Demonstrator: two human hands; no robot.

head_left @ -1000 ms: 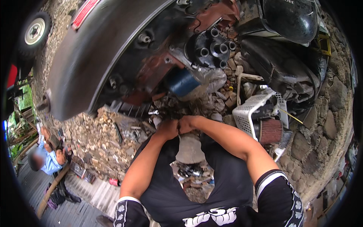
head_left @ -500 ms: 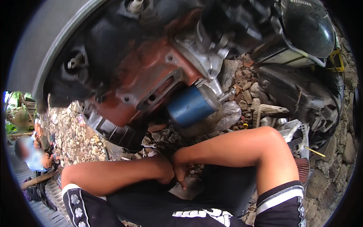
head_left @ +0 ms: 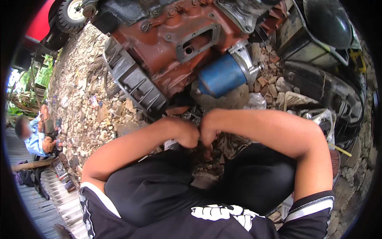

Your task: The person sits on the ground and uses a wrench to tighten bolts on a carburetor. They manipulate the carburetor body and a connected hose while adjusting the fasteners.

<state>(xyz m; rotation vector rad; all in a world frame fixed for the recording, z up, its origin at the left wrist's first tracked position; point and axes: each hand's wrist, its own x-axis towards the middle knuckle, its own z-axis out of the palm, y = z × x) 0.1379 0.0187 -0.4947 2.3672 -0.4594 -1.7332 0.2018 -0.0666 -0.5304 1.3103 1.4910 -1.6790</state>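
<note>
My left hand [head_left: 186,133] and my right hand [head_left: 207,134] meet low over the stony ground, just in front of a red-brown engine block [head_left: 159,47]. The left hand is bent inward and curled, its fingertips hidden from me. On the right hand the fingers curl and point down, dark at the tips. Whatever lies between the hands is too small or hidden to name. A bit of white material [head_left: 170,144] shows beside the left hand. Beyond my right hand, a blue oil filter [head_left: 223,75] sticks out from the engine's side. A grey ribbed metal casing [head_left: 139,87] sits at the engine's left.
Stones and rubble [head_left: 87,79] cover the ground. At right lie a dark, dirty metal part [head_left: 322,87] and a black-and-grey machine [head_left: 314,47] by a stone wall. Far left, a person in light blue [head_left: 36,137] sits near corrugated sheets; a vehicle wheel [head_left: 72,14] shows above.
The view has shifted: the engine stands higher in the picture, and the vehicle wheel now shows at upper left. My hands stay close together, higher and further right in the picture.
</note>
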